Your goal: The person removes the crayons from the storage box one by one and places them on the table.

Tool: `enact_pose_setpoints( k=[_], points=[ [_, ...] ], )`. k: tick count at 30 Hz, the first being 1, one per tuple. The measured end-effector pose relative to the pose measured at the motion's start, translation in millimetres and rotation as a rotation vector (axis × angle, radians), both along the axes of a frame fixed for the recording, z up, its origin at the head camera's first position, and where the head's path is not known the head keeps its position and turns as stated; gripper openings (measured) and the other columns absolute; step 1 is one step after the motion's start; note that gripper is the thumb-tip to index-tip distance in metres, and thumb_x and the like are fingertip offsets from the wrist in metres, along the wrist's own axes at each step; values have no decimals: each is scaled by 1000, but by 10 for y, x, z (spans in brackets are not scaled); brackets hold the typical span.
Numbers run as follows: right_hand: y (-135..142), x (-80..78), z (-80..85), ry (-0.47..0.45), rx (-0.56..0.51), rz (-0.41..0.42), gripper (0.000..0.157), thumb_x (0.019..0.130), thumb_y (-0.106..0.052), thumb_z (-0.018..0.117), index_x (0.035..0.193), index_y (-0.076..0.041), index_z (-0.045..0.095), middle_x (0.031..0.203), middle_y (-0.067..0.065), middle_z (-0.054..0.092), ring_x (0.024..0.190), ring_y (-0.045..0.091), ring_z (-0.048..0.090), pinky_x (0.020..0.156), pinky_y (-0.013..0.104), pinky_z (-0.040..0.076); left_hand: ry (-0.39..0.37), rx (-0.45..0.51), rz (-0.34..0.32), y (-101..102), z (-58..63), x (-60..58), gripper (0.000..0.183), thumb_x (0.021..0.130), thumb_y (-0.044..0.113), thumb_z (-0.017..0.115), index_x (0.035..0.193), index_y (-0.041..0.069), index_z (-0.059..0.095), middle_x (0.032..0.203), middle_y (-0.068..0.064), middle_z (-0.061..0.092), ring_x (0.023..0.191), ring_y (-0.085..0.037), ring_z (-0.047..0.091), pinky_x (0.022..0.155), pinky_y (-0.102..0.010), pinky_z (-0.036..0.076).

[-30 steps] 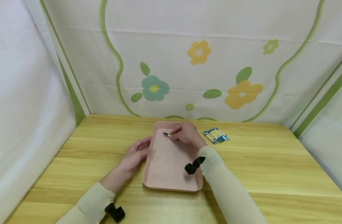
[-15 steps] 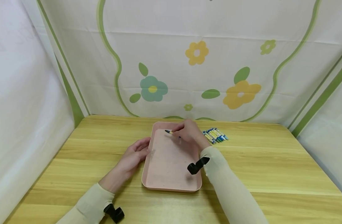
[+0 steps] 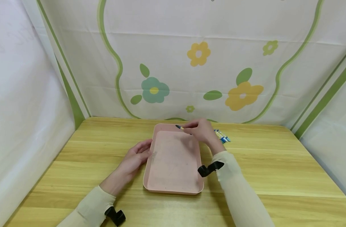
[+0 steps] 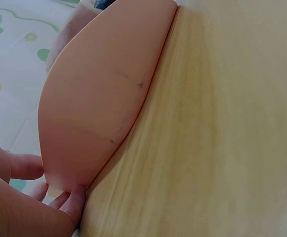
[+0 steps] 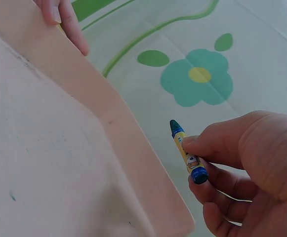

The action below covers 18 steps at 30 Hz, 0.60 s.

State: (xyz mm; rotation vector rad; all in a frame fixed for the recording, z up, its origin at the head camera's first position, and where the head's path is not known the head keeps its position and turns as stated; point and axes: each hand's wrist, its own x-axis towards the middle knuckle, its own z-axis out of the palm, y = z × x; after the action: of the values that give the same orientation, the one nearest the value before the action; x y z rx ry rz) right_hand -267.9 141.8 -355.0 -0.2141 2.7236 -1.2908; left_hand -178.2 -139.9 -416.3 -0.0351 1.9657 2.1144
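Note:
My right hand pinches a crayon between thumb and fingers, above the far right corner of a pink tray. The crayon has a dark green tip, a yellow wrapper and blue bands; in the head view its tip points left toward the far wall. At the tray's left side my left hand holds the rim, with the thumb on top and the other fingers against the outer wall in the left wrist view. Beyond the right hand lie several crayons side by side, partly hidden by it.
The tray lies lengthwise on a wooden table, its floor marked with small smudges and a green streak. A white flowered cloth hangs behind the table's far edge. White cloth panels stand at both sides.
My right hand has lifted the crayon and carried it rightward and away, from over the tray's far half to its far right corner, now covering part of the crayon row. My left hand stays put.

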Motion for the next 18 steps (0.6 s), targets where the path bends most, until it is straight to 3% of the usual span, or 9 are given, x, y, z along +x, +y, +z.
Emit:
enact_pose_setpoints(
  k=[8,18],
  points=[
    [231,57,-12,37,-16,-51,24,97,-31,77,118,-20,83,133,7,74,122,28,68,93,42,60,6,2,-2,7,16,8,60,105,3,56,162,4,39,169,-18,40,157,-33,39,121,-37,42],
    [416,73,-87,100,-37,-146,26,98,-29,76,118,-15,83,121,11,79,102,26,72,76,30,56,2,2,-1,-9,9,-7,60,105,2,55,162,3,39,169,-18,40,156,-32,40,121,-37,42]
  ],
)
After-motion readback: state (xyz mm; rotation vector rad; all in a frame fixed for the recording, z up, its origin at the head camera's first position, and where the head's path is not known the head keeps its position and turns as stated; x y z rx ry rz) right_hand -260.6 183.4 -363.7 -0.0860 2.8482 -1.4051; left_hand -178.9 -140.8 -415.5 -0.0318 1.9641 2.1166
